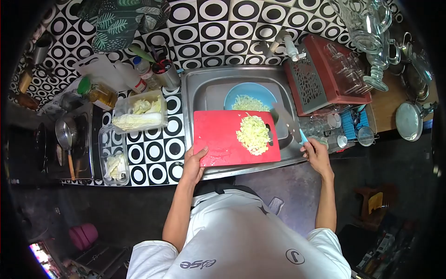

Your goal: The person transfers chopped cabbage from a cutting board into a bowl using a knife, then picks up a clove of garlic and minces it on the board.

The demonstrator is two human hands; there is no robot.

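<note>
Patterned counter (155, 156), two plastic containers (139, 111), sunken steel sink (195, 88), bottles (139, 76)

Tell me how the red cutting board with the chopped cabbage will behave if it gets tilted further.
The red cutting board looks stiff: held at one corner by the left hand, it shows no sag. The chopped cabbage is a loose pile, so it would probably slide toward the blue bowl. Some shreds may cling.

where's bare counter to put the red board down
The tiled patch between the two clear containers and the sink is bare. The back left, with bottles and utensil cup, is crowded, as is the red rack side on the right.
</note>
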